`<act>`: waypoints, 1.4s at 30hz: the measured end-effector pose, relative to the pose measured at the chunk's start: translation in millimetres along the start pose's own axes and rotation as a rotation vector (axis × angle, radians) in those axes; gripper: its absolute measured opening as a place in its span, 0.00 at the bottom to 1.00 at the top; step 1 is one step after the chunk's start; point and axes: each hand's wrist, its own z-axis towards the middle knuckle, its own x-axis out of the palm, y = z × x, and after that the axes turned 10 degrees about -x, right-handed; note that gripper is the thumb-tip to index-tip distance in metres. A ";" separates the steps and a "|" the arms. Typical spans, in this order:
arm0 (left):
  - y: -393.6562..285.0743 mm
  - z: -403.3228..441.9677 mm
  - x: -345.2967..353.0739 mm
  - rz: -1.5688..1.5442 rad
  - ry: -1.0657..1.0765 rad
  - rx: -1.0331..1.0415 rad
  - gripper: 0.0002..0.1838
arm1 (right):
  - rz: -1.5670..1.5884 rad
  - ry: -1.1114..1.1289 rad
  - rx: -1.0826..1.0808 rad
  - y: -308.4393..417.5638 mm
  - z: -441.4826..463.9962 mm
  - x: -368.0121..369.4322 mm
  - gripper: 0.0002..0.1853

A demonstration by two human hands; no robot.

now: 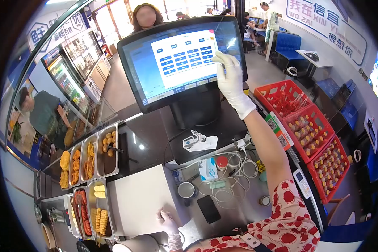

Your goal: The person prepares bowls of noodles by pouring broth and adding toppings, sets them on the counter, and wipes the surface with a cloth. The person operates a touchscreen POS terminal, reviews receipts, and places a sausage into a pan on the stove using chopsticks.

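Note:
My right hand (229, 77), in a white glove, is raised at the touchscreen monitor (185, 59). Its fingers are stretched out over the right side of a white window with rows of blue buttons. Whether a fingertip touches the glass I cannot tell. Low in the view, my left hand (168, 221), also gloved, is by the lower right part of a large white board (138, 197). Its fingers are curled, and anything inside them is hidden. A black phone (208, 209) lies to the right of that hand.
Metal trays (107, 168) of eggs, sausages and fried food stand at left. A mug (187, 190), white cables (239, 168) and a tissue pack (208, 169) lie on the counter. Red crates (308, 134) hold lidded cups at right. A person (146, 17) stands behind the monitor, another (48, 111) behind glass.

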 end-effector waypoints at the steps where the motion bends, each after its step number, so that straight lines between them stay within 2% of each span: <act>1: -1.5 -0.8 0.2 0.000 0.004 -0.001 0.10 | -0.013 -0.009 -0.046 4.6 8.6 3.4 0.18; 2: -3.7 -1.7 1.3 0.002 -0.002 -0.006 0.10 | -0.031 -0.015 -0.091 6.0 14.2 5.8 0.18; 8: -0.7 -1.0 1.1 0.019 -0.029 -0.001 0.09 | -0.088 -0.053 -0.010 -19.5 33.2 10.9 0.20; 18: 1.1 -0.4 -0.3 0.020 -0.007 -0.010 0.09 | -0.234 0.020 -0.133 -50.3 51.1 15.3 0.20; 29: -6.3 -4.7 2.3 0.015 -0.027 -0.005 0.09 | -0.250 0.057 -0.106 -55.8 59.3 27.3 0.18; 34: -2.2 -2.5 0.1 -0.006 -0.004 -0.014 0.09 | -0.150 -0.051 -0.052 -32.8 56.3 8.9 0.17; 38: -6.8 -4.1 1.2 -0.005 -0.001 -0.032 0.10 | -0.163 -0.163 -0.093 -28.8 56.3 2.9 0.15; 42: 4.4 1.4 -3.6 -0.002 0.031 0.007 0.09 | -0.157 -0.166 -0.086 -30.3 57.7 -0.9 0.14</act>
